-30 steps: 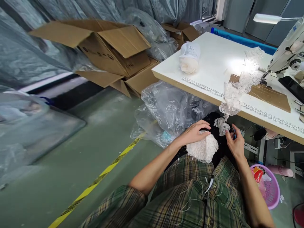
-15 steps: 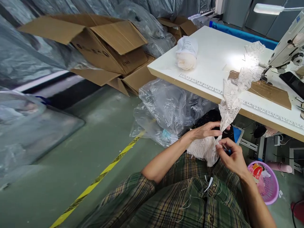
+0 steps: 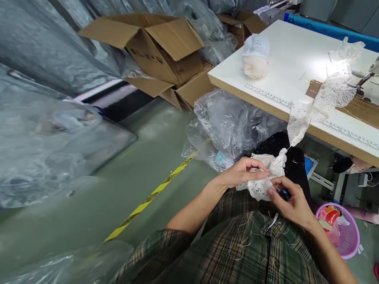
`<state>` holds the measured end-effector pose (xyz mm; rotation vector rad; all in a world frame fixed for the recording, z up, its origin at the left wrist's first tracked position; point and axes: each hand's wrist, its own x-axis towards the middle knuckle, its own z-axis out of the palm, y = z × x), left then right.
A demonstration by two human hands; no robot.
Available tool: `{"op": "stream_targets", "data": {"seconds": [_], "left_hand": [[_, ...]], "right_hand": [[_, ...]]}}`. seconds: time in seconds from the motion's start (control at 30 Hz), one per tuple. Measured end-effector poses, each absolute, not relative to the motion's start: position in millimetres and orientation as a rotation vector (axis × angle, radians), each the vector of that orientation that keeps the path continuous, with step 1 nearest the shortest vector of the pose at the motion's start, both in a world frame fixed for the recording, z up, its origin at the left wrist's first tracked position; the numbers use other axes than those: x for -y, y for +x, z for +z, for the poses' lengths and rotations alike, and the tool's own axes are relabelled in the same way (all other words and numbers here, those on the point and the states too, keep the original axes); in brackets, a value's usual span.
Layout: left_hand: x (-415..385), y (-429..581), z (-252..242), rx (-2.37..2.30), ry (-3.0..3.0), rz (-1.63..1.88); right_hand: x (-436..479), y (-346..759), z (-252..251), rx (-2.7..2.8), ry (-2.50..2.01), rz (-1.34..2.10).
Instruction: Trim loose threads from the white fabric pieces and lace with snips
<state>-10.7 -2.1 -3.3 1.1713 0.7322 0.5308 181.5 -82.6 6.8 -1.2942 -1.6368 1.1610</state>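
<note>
A bunched piece of white lace (image 3: 259,190) lies over my lap, pinched by my left hand (image 3: 244,173) between thumb and fingers. My right hand (image 3: 291,199) closes on the same lace from the other side, its thumb and index finger at the edge. Tucked in the right palm is a small dark and blue tool (image 3: 284,193), mostly hidden, whose kind I cannot make out. Beyond my hands a white lace strip (image 3: 299,120) hangs over the table edge and runs up to the sewing machine (image 3: 367,77). A thin twist joins it to the lap piece.
On the white sewing table (image 3: 284,51) sits a wrapped, cream-coloured bundle (image 3: 256,59). Clear plastic bags (image 3: 225,122) lie under its left corner. Cardboard boxes (image 3: 174,51) stand at the back left. A purple basket (image 3: 351,240) with scraps is by my right arm.
My left hand has come down from the hanging strip to the lace on my lap. The lace there is now more gathered. The view has swung left.
</note>
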Motion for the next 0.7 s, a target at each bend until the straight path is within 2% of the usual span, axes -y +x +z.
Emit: {"op": "stream_targets", "data": {"seconds": [0.3, 0.7], "left_hand": [[0, -15, 1, -0.797, 1.336, 0.507], [1, -6, 4, -0.922, 1.436, 0.437]], "right_hand": [[67, 176, -6, 1.553, -1.480, 1.211], [70, 172, -17, 1.567, -1.593, 1.027]]}}
